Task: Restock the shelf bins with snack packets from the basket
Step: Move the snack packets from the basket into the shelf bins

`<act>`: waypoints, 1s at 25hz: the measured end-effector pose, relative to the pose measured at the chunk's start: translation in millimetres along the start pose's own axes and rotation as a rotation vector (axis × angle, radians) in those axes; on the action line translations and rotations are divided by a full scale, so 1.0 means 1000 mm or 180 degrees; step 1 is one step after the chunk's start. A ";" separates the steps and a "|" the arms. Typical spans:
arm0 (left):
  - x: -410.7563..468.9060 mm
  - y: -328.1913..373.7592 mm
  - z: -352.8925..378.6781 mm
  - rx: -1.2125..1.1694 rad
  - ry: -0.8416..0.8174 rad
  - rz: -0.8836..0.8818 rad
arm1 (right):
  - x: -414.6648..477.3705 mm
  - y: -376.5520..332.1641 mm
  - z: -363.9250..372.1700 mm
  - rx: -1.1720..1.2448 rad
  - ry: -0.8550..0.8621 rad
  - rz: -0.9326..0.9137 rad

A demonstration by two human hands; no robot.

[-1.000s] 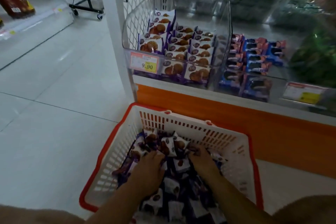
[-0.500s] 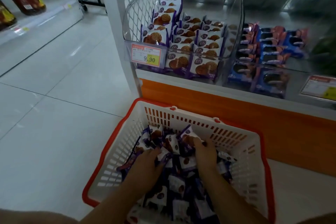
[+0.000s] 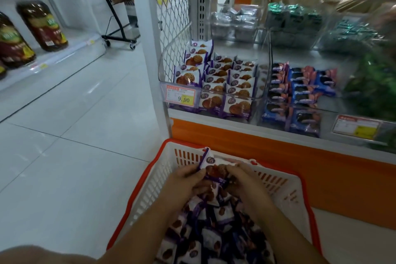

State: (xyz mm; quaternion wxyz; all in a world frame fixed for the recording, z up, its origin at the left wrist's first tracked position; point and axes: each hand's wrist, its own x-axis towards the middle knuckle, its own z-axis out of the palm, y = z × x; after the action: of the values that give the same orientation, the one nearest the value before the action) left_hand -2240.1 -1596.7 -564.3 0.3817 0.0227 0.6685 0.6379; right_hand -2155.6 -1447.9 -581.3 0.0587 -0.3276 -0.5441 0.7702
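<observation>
The snack packets [image 3: 211, 166] are small film pouches, purple and white, each printed with a round waffle biscuit. I judge them very light, crinkly and slick against one another, with a brittle biscuit inside that would crack under a hard squeeze. A bunch is best taken by its flat faces and pressed lightly from both sides, not by the thin sealed edges, which would let a packet slide out. The bunch in hand sits over the far half of the basket [image 3: 147, 195], just above the heap of loose packets [image 3: 214, 227] that fills it, and level with the far rim. The left grip [image 3: 184, 181] and the right grip [image 3: 246, 180] close on this bunch from opposite sides, fingers curled in toward each other, backs turned up. One packet stands upright between them, its top seal poking above the knuckles. How many packets are in the bunch I cannot tell. Both forearms come in over the basket's near rim and converge, wrists roughly level. The clear shelf bin [image 3: 264, 75] lies above and beyond the basket's far rim, with matching stocked packets [image 3: 216, 75] standing in rows. The right-hand rows sit lower than the left one, so I judge there is room for more.
</observation>
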 end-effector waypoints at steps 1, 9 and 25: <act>-0.004 0.009 -0.002 0.0015 0.0048 0.0077 | -0.007 -0.009 0.006 -0.0195 0.0023 -0.0161; -0.024 0.128 -0.036 0.1605 0.0625 0.1732 | -0.029 -0.138 0.064 -0.1482 0.0378 -0.1802; 0.018 0.135 -0.065 0.2989 0.0864 0.2000 | 0.095 -0.206 0.124 -0.3334 -0.0410 -0.0862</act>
State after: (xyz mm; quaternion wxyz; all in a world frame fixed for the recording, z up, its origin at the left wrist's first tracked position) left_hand -2349.6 -1616.1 -462.4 0.0340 0.3049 0.8840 0.3529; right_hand -2355.1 -1421.5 -418.8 -0.0471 -0.1922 -0.8948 0.4002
